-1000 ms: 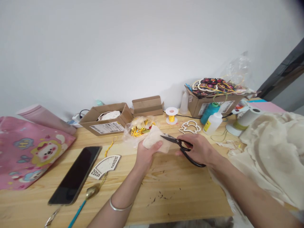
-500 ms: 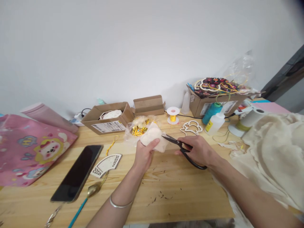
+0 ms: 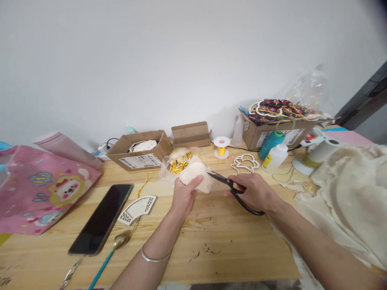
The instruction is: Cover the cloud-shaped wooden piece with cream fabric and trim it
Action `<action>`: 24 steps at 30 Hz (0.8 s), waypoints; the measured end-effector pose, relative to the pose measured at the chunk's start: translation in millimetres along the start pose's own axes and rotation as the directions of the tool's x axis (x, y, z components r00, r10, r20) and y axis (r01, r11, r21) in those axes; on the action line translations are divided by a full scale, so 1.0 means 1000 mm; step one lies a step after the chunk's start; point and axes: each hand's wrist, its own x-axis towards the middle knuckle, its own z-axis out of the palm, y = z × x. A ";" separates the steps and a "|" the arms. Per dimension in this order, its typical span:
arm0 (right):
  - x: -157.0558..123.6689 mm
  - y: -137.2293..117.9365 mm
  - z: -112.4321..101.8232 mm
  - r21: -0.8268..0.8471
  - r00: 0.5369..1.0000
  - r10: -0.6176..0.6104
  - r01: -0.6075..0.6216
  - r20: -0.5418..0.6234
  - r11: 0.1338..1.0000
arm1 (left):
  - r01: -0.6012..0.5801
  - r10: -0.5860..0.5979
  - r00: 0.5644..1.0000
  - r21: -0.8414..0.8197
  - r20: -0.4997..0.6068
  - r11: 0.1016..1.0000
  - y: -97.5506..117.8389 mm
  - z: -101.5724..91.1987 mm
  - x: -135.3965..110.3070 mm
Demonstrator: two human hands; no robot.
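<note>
My left hand (image 3: 185, 194) grips a small piece of cream fabric (image 3: 196, 171), thumb on top and fingers underneath. Black-handled scissors (image 3: 222, 179) are held in my right hand (image 3: 252, 191), their blades pointing left at the fabric's right edge. The blades look nearly closed; whether they touch the fabric I cannot tell. Just behind the fabric lies a clear plastic bag (image 3: 166, 171) with yellow cord (image 3: 178, 166) in it. A cut-out wooden frame (image 3: 245, 162) rests beyond my right hand.
At left are a phone (image 3: 101, 219), a fan-shaped wooden piece (image 3: 137, 210), a gold spoon-like tool (image 3: 121, 240) and a pink bag (image 3: 45, 189). Cardboard boxes (image 3: 142, 161), a yellow thread spool (image 3: 221, 147) and a white glue bottle (image 3: 276, 159) stand behind. Cream cloth (image 3: 350, 201) is heaped at right.
The view has shifted slightly, so the things on the table sit a little further right. Both hands keep nearly the same pose, and the scissor blades look a bit more closed.
</note>
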 end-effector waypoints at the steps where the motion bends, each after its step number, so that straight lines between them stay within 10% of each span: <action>1: 0.000 0.000 0.000 -0.002 1.000 -0.001 0.001 0.005 1.000 | -0.004 0.004 1.000 -0.004 -0.001 1.000 0.000 0.000 0.000; 24: -0.001 0.004 0.001 -0.162 0.999 -0.020 0.013 -0.043 0.987 | 0.009 -0.009 1.000 0.019 -0.002 1.000 -0.003 -0.001 0.000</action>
